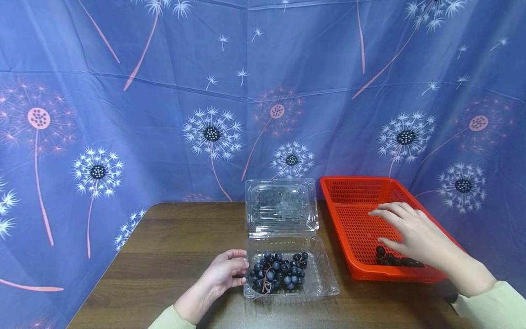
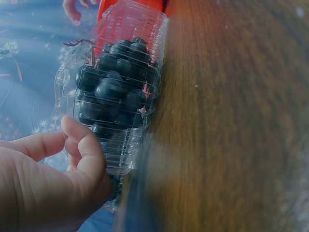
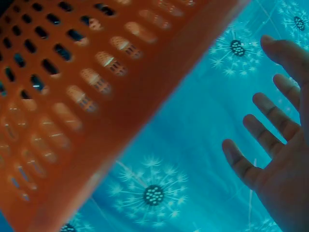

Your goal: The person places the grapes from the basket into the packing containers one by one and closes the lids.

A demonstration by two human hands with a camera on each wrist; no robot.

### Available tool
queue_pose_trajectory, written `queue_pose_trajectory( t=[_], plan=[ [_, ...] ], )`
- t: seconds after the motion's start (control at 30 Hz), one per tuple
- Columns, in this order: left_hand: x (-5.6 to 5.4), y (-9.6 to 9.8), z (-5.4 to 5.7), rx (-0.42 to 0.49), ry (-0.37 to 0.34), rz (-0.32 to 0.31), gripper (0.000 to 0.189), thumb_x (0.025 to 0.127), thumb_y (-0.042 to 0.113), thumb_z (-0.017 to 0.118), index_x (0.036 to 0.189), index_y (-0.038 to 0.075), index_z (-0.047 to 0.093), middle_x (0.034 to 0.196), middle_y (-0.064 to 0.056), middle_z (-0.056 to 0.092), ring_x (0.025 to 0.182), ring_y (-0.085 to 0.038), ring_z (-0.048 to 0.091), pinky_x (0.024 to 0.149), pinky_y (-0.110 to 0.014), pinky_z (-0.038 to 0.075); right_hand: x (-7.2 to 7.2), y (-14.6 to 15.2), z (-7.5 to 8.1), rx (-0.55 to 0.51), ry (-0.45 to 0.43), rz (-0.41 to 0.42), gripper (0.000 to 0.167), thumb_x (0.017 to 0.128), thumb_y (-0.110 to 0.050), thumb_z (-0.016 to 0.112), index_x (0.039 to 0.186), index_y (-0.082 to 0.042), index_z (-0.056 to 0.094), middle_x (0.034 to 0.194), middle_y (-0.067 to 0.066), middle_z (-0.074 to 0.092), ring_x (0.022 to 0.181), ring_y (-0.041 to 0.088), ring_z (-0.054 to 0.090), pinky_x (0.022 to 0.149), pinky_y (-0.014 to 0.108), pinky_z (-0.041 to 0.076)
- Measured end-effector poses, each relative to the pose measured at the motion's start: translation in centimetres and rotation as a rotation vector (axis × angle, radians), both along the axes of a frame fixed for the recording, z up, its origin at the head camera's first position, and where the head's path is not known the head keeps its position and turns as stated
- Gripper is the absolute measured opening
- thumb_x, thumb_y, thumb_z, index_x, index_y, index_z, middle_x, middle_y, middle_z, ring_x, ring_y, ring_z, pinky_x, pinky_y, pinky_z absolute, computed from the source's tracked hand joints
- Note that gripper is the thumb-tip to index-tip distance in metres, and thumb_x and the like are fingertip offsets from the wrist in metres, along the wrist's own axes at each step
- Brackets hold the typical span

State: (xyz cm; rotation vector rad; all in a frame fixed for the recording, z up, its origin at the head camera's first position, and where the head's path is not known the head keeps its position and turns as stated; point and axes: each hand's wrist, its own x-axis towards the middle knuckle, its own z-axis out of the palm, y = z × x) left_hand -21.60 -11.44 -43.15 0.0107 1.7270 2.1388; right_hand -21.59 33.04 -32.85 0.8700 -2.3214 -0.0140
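Note:
A clear plastic clamshell box (image 1: 322, 278) stands on the table with its lid (image 1: 283, 224) raised at the back. Dark grapes on reddish stems (image 1: 281, 274) lie in its base. My left hand (image 1: 223, 274) is at the box's left side, fingers loosely bent and fingertips right at the rim. In the left wrist view, its thumb and fingertips come close together before the box wall. Over the red plastic basket (image 1: 337, 224) hovers my right hand (image 1: 404, 228), fingers spread and nothing held. Below it, more dark grapes (image 1: 388, 258) lie at the basket's near end, partly covered by the forearm.
The brown wooden table (image 1: 176, 246) extends to the left of the box. Behind it hangs a blue cloth (image 1: 156, 151) with a dandelion print. The basket stands close to the box's right side, its raised walls full of slots.

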Motion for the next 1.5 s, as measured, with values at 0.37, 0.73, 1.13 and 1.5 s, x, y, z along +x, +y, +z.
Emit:
queue_pose_trajectory(
  t=[0.37,0.73,1.13,1.5],
  plan=[
    [-0.1,0.1,-0.3,0.006,0.0,0.009,0.042,0.084,-0.002,0.056,0.122,-0.004,0.039,0.092,-0.003,0.053,0.076,-0.013,0.05,0.061,-0.023,0.05,-0.1,1.6,-1.6,0.017,-0.103,-0.059,0.072,0.053,-0.029,0.085,0.118,-0.016,0.058,0.116,0.005,0.056,0.105,0.028,0.051,0.065,0.049,0.047],
    [-0.1,0.1,-0.1,0.004,0.004,0.008,0.044,0.082,-0.002,0.058,0.122,-0.004,0.04,0.091,-0.002,0.053,0.075,-0.013,0.049,0.062,-0.024,0.05,-0.1,2.4,-2.4,0.03,-0.185,-0.053,0.072,0.052,-0.03,0.087,0.118,-0.019,0.059,0.112,-0.001,0.057,0.102,0.025,0.052,0.069,0.046,0.049],
    [0.0,0.1,-0.1,0.011,0.0,0.008,0.045,0.081,-0.003,0.057,0.122,-0.004,0.039,0.091,-0.002,0.053,0.075,-0.013,0.049,0.061,-0.024,0.05,-0.9,3.3,-3.2,0.1,-0.404,-0.095,0.073,0.054,-0.031,0.088,0.12,-0.026,0.057,0.115,-0.004,0.057,0.106,0.025,0.053,0.074,0.043,0.051],
    [0.0,0.1,0.0,0.009,-0.004,0.011,0.042,0.083,-0.004,0.054,0.122,-0.004,0.039,0.089,0.0,0.053,0.074,-0.012,0.049,0.061,-0.024,0.05,-1.9,3.8,-3.8,0.194,-0.524,0.017,0.066,0.06,-0.039,0.084,0.117,-0.02,0.057,0.111,-0.005,0.056,0.098,0.025,0.054,0.069,0.037,0.051]
  ],
)
